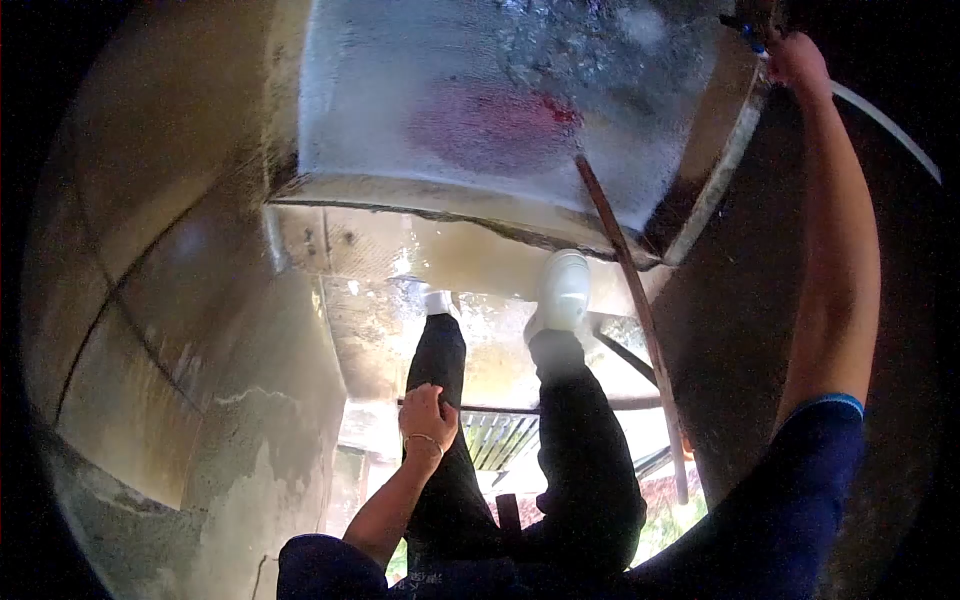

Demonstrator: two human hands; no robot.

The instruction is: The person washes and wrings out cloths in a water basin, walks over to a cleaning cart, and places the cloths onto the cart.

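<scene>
While the right hand (800, 66) gripped the hose (880, 112) beside the basin (400, 192), the left hand (428, 420) lay half-curled; wet floor (470, 248) alongside risked slipping.

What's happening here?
A person in white boots is at a basin of water. The right hand is at the basin's right side, apparently closed on a dark-and-blue fitting by a pale hose. The left hand rests on the left leg. A long stick slants over the basin's edge, near a red patch.

Pale lettering (428, 578) on dark shirt (770, 500), too small to read
</scene>
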